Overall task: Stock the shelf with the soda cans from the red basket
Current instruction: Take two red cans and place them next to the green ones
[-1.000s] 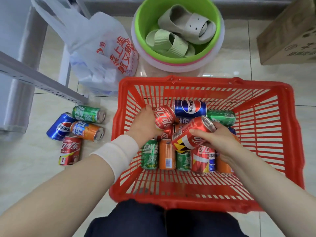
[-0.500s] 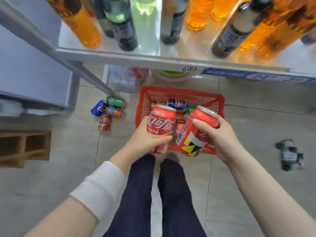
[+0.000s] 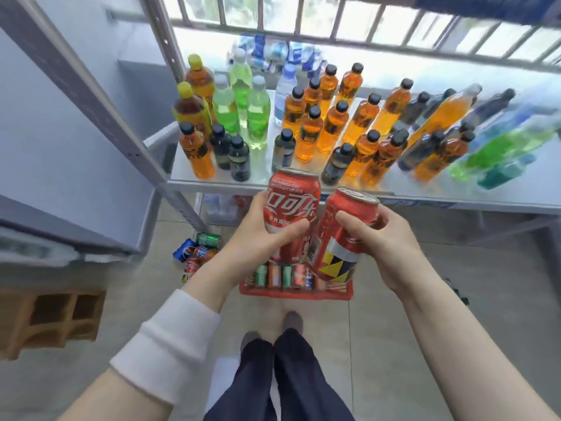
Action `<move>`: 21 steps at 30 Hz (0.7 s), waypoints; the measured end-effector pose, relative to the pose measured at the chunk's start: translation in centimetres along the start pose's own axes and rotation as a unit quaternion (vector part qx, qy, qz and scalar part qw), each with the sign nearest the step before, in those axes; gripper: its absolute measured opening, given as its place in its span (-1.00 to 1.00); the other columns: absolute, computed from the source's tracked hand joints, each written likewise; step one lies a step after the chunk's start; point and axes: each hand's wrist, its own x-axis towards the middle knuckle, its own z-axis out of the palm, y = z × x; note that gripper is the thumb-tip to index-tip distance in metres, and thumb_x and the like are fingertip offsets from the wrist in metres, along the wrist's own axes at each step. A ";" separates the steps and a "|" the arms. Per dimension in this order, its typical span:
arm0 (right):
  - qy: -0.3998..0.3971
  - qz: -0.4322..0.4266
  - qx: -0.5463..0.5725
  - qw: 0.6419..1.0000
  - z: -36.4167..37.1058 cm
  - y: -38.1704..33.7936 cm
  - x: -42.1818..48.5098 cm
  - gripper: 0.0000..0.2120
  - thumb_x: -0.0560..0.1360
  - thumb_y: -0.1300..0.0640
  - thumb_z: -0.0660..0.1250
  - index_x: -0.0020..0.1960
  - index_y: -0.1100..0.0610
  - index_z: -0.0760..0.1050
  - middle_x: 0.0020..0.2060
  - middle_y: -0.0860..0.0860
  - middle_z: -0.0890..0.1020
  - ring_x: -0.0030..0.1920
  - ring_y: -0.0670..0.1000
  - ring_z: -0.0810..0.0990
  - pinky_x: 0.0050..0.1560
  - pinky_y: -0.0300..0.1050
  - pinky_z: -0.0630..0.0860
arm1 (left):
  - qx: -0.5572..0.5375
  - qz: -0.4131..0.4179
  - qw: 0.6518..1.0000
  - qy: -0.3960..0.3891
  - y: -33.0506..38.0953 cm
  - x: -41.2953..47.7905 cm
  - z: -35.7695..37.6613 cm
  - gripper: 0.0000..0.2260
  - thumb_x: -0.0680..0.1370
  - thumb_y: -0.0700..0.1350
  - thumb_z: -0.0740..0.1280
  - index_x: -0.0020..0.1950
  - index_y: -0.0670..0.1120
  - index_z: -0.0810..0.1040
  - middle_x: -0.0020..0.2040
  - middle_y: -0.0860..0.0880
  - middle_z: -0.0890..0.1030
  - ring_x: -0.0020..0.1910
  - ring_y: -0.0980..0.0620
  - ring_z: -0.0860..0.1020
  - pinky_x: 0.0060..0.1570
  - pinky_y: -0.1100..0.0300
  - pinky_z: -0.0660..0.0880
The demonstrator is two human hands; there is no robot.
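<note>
My left hand [image 3: 258, 238] clamps an upright red Coca-Cola tin can [image 3: 293, 202], right hand [image 3: 382, 238] grips a tilted red patterned can [image 3: 343, 241], both above the red plastic basket [image 3: 294, 295]. The grey metal shelf [image 3: 263, 161] is crowded (little bare front), so I'd likely knock plastic bottles [image 3: 334, 129] over.

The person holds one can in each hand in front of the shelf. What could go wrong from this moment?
1. The shelf is crowded with bottles near its front edge, so a can pushed in might knock one over.
2. The right hand holds its can tilted; it may slip.
3. The red basket and loose cans lie on the floor close to the feet; a step forward could trip the person.
</note>
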 end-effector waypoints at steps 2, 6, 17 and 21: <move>0.009 -0.037 -0.005 0.999 -0.3 -2.6 -0.7 -0.47 0.11 -0.09 0.52 0.03 0.07 0.58 -0.17 -0.07 0.71 -0.14 -0.12 0.68 -0.21 -0.29 0.53 | 0.001 0.036 0.999 -0.025 2.6 -0.7 0.0 -0.44 0.31 0.11 0.36 0.26 0.11 0.28 0.06 0.17 0.56 0.00 0.33 0.55 -0.07 0.43 0.49; 0.030 -0.111 -0.016 0.993 -1.6 -8.2 -1.6 -0.53 0.16 -0.15 0.53 0.00 -0.01 0.54 -0.22 -0.17 0.70 -0.18 -0.19 0.66 -0.26 -0.34 0.53 | 0.010 0.098 0.994 -0.053 7.6 -0.8 0.4 -0.62 0.47 -0.07 0.34 0.19 0.20 0.27 0.03 0.21 0.55 -0.06 0.40 0.55 -0.12 0.48 0.48; 0.045 -0.276 -0.017 0.960 -7.0 -22.8 4.4 -0.46 0.06 -0.23 0.51 -0.02 -0.07 0.55 -0.19 -0.13 0.70 -0.12 -0.12 0.67 -0.17 -0.22 0.52 | 0.002 0.247 0.969 -0.014 22.1 5.9 2.1 -0.62 0.43 -0.08 0.40 0.16 0.02 0.32 0.01 0.02 0.59 -0.06 0.23 0.60 -0.04 0.33 0.54; 0.035 -0.317 -0.025 0.947 -7.4 -27.0 7.4 -0.54 0.13 -0.17 0.51 -0.03 -0.07 0.51 -0.16 -0.08 0.67 -0.12 -0.11 0.66 -0.23 -0.27 0.56 | 0.010 0.283 0.959 0.000 25.8 9.0 1.8 -0.54 0.40 -0.15 0.38 0.23 -0.06 0.26 0.05 -0.06 0.57 -0.05 0.15 0.62 -0.08 0.27 0.57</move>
